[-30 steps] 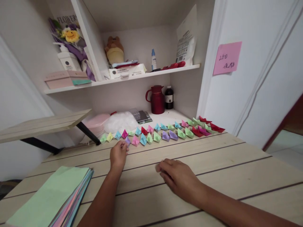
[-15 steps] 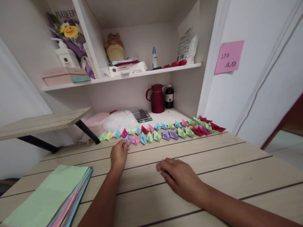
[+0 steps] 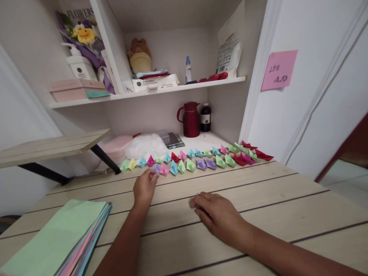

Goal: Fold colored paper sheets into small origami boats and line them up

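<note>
Small folded paper boats in several colours stand in two rows along the back of the wooden tabletop. My left hand [image 3: 146, 186] is at the left end of the front row, fingers pinched together at the near side of a small purple paper boat [image 3: 156, 168]. Its fingertips partly cover how they meet the paper. Just right of that boat stands a pink paper boat [image 3: 164, 169], then a blue paper boat [image 3: 174, 168]. My right hand [image 3: 217, 214] rests on the tabletop, palm down, fingers loosely bent and thumb a little apart, with no object visible in it.
At the front left lies a stack of coloured paper [image 3: 57, 237], green on top. A raised wooden shelf [image 3: 54, 147] on black legs stands behind it. Beyond the boats are a white plastic bag [image 3: 146, 147], a red jug [image 3: 191, 119] and a dark bottle [image 3: 205, 118].
The purple boat at my left fingertips has shifted very slightly right and back, toward the pink boat. My right hand stays in place; the camera view has tilted a little.
</note>
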`<state>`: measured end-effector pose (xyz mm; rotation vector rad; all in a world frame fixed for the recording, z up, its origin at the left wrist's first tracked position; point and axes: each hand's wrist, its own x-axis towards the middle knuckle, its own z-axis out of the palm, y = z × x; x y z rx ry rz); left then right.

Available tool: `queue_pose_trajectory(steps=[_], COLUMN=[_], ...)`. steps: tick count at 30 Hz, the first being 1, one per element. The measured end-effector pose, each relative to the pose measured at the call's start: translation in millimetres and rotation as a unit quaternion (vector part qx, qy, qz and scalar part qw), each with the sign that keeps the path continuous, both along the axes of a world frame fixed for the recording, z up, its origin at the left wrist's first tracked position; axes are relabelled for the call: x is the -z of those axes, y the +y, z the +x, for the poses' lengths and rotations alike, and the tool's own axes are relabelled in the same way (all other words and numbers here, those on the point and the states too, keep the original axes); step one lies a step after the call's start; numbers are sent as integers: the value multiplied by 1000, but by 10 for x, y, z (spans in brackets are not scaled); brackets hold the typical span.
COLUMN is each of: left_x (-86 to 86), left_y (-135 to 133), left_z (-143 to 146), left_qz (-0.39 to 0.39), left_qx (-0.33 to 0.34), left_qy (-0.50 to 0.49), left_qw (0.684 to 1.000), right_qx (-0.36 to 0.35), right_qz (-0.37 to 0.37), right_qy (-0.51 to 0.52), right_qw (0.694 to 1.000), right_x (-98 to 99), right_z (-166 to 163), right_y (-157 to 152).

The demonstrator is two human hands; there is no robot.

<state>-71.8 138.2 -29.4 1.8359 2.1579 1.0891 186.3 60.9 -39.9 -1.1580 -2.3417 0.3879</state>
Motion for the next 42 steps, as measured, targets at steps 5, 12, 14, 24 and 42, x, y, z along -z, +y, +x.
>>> queue_pose_trajectory(steps=[5, 12, 14, 24, 42], left_x=[-17, -47, -55, -67, -917], left_y=[-30, -139, -166, -410, -1343], left_z=[11, -12, -6, 193, -308], left_qz=[21, 118, 139, 129, 87], left_qx=[-9, -107, -127, -110, 47], left_qy=[-2, -31, -33, 40, 153], left_qw=[1000, 987, 981, 985, 983], right_qx=[-1, 0, -1, 4, -1], right_qz=[0, 0, -1, 27, 127], right_qy=[-1, -5, -3, -26, -116], right_qw=[1000, 1000, 1000, 999, 985], right_x=[1, -9, -6, 40, 136], right_z=[-1, 0, 1, 2, -42], right_y=[-1, -3, -2, 8, -20])
